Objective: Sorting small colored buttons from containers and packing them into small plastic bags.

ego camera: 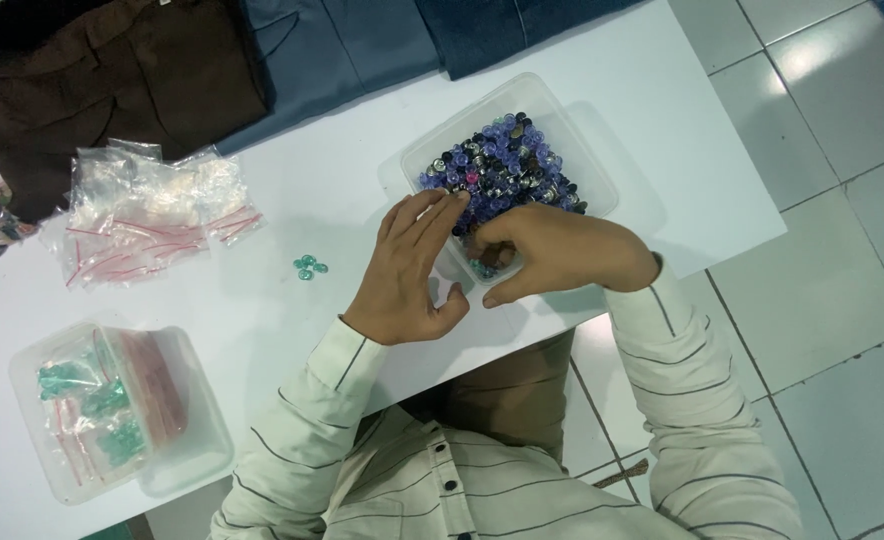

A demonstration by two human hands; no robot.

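Two hands work at a clear plastic tub full of little buttons, mostly purple and dark; the tub sits on a white table, near its front edge; the left hand lies loose with its fingers stretched out, the tips touching the button pile; the right hand is curled over the near corner of the tub, pinching at something small, though I cannot tell just what; I think the buttons are light, hard and slippery, so they are best picked one by one by their rims with fingertips; a few green buttons lie apart on the table; a heap of small clear bags lies farther left; another tub holds bags of green bits.
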